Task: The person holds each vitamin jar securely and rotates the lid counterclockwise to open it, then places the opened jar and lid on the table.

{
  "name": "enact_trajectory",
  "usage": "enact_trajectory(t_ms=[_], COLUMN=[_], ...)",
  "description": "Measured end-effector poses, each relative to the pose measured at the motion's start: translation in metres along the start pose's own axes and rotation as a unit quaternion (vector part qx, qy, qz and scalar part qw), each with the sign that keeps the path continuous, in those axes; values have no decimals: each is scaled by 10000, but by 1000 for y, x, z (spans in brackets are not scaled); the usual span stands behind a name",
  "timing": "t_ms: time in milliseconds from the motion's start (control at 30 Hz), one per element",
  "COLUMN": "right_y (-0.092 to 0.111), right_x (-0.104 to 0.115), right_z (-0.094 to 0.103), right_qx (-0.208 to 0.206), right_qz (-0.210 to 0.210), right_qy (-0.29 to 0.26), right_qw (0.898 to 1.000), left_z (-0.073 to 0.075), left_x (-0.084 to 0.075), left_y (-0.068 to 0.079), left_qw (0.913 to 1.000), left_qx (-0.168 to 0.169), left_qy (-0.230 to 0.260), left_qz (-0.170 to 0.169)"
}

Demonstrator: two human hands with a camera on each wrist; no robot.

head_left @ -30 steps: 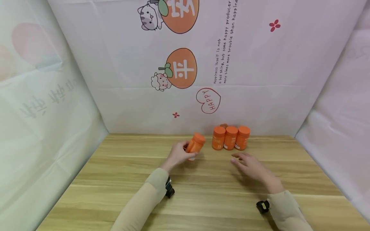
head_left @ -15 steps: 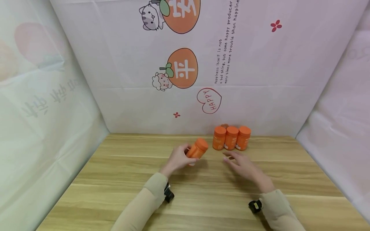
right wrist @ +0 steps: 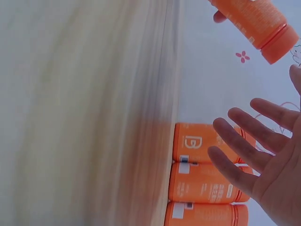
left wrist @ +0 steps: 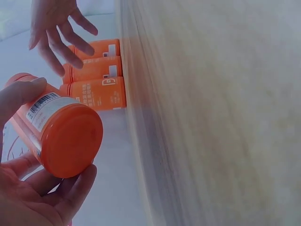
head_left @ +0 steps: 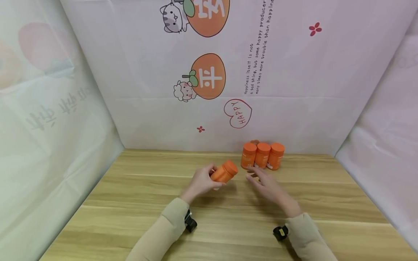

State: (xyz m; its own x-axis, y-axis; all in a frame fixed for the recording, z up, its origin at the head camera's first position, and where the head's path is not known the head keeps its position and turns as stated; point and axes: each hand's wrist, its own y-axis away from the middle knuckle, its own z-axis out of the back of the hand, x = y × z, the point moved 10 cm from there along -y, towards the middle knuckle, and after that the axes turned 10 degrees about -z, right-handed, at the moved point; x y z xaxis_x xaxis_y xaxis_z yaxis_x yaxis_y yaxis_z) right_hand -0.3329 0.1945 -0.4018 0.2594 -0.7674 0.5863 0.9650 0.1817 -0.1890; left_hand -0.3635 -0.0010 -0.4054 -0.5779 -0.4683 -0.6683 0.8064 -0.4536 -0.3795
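My left hand grips an orange pill bottle around its body, tilted with its lid toward the right. In the left wrist view the bottle's round base and a white barcode label show, thumb on one side and fingers on the other. My right hand holds nothing; its fingers are spread and relaxed, a little right of the tilted bottle's lid. Just beyond it, three matching orange bottles stand upright side by side: a left one, a middle one and a right one.
The wood-grain table runs back to a white printed cloth wall, with the three bottles close to it. White cloth also hangs on the left and right sides. Each wrist carries a small black camera.
The held bottle has come slightly nearer and tipped further over to the right. My right hand has moved left toward it, its fingers still loose. The three standing bottles stay put.
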Motion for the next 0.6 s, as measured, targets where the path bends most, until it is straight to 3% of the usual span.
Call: enact_trajectory(t_ms=[600], right_y=[-6], right_x=[24], right_z=[-13], right_qx=[96], right_qz=[-43], right_qy=[-740], right_qw=[9972], left_z=[-1], left_x=[-7], left_y=[8], left_qw=[10000], left_qx=[-8], left_qy=[-54], left_qz=[-36])
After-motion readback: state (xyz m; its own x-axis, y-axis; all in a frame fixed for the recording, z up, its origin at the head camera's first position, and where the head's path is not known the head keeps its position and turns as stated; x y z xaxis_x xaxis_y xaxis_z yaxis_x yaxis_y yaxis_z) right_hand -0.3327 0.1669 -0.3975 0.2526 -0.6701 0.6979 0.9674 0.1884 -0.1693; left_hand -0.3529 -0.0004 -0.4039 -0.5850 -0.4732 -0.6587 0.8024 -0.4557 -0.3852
